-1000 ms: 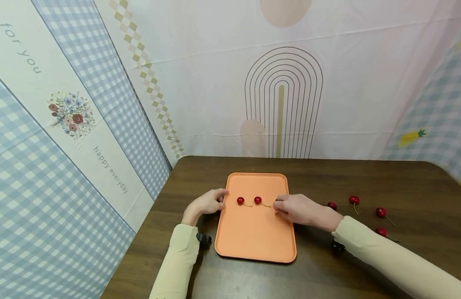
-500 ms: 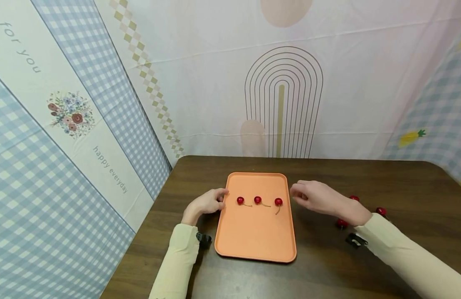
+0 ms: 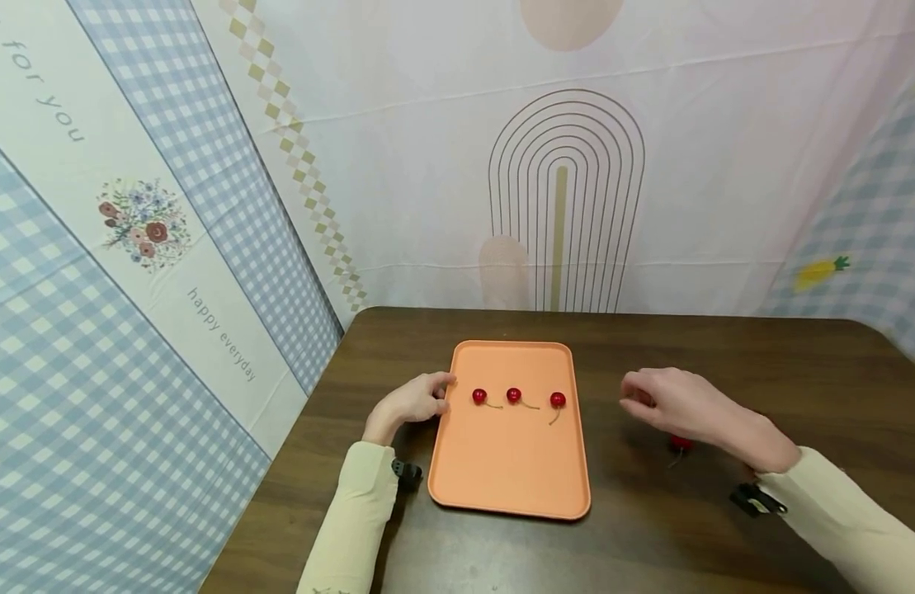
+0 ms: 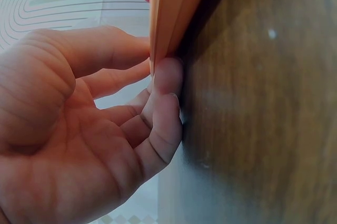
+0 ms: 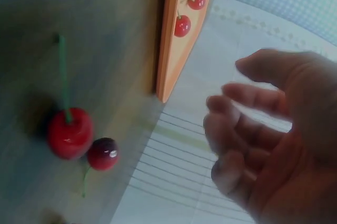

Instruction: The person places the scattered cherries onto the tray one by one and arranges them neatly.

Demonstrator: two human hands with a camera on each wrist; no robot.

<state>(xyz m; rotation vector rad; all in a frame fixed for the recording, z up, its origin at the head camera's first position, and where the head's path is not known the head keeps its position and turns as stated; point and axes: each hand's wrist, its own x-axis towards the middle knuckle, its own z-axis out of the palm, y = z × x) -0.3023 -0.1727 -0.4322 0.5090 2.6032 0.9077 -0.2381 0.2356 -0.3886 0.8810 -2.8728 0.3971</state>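
Observation:
An orange tray (image 3: 509, 470) lies on the table with three red cherries in a row across its upper half: a left cherry (image 3: 479, 397), a middle cherry (image 3: 514, 396) and a right cherry (image 3: 558, 400). At the tray's left edge my left hand (image 3: 412, 400) pinches the rim; thumb and fingers meet it from opposite sides in the left wrist view. To the right of the tray my right hand (image 3: 672, 400) hovers with loosely bent fingers, holding nothing. Below it sits a loose cherry (image 3: 681, 444), partly covered. The right wrist view has two table cherries, one larger (image 5: 70, 134), one darker (image 5: 102, 154).
The dark wooden table (image 3: 650, 536) ends at a printed cloth backdrop (image 3: 427, 165). A blue checked cloth (image 3: 93, 346) hangs along the left side. My right forearm blocks part of the table's right side.
My right hand has left the tray's right side and moved right over the table. The third cherry, hidden under it at first, now shows on the tray. My left hand stays put.

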